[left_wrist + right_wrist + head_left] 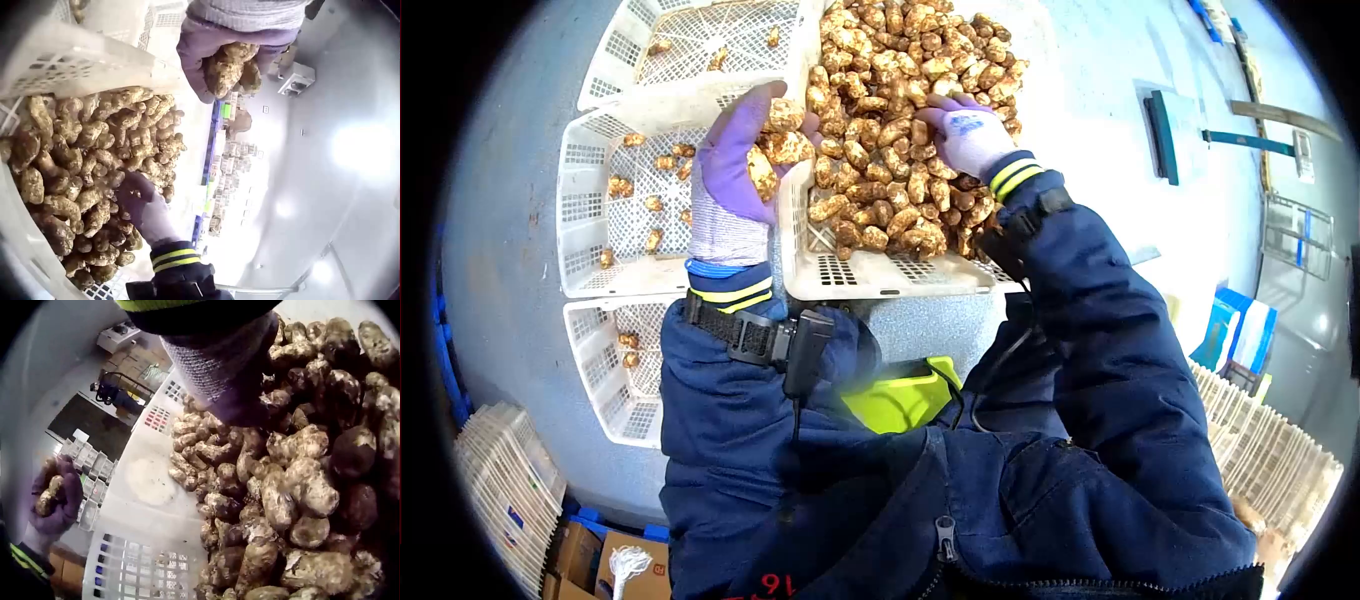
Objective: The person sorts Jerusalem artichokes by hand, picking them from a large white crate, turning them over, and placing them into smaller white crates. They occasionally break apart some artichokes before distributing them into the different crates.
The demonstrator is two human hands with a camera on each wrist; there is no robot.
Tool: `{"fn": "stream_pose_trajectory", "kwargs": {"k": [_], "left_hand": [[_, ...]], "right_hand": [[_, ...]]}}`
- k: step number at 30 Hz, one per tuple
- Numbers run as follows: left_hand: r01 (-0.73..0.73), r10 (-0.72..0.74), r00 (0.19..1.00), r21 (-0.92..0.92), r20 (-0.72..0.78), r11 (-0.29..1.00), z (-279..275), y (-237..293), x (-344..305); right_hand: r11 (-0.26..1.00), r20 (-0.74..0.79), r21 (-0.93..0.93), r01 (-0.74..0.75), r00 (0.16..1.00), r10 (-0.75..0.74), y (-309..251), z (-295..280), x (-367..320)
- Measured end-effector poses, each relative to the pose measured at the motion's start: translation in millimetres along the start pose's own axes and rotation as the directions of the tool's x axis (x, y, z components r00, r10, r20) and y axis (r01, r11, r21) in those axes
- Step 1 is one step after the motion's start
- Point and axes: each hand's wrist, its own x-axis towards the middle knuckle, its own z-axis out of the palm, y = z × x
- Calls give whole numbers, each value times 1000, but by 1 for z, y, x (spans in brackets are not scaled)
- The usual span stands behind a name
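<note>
Several knobbly brown-and-cream tubers (785, 148) are gripped in my left hand (735, 165), which wears a purple-palmed glove and is raised over the left rim of the large white crate (855, 283). The left wrist view also shows these held tubers (225, 72) bunched between the gloved fingers. My right hand (975, 138), gloved too, reaches down onto the heap of similar tubers (890, 190) filling that crate. Its fingertips are among the tubers and partly hidden, so I cannot tell whether they pinch one.
Left of the full crate stand three white perforated crates: a far one (700, 45), a middle one (585, 230) and a near one (615, 400), each with a few tubers inside. A yellow-green container (900, 400) sits between my legs. Stacked white crates (510, 490) stand at lower left.
</note>
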Motion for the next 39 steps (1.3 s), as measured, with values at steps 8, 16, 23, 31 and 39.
{"fn": "stream_pose_trajectory", "kwargs": {"k": [8, 16, 23, 31, 39], "left_hand": [[59, -65, 996, -98, -61, 993, 4, 2, -1], [184, -294, 954, -666, -56, 723, 9, 10, 5], [120, -172, 985, -722, 1, 681, 6, -15, -2], [161, -81, 969, -350, 233, 923, 21, -5, 1], [539, -520, 778, 50, 352, 841, 62, 2, -4]], "right_hand": [[985, 175, 28, -173, 971, 165, -13, -86, -4], [971, 412, 233, 62, 898, -157, -96, -24, 38], [833, 174, 539, -125, 984, 35, -41, -39, 23], [474, 16, 867, -156, 958, 286, 69, -107, -27], [270, 159, 924, -272, 913, 376, 74, -84, -51]]}}
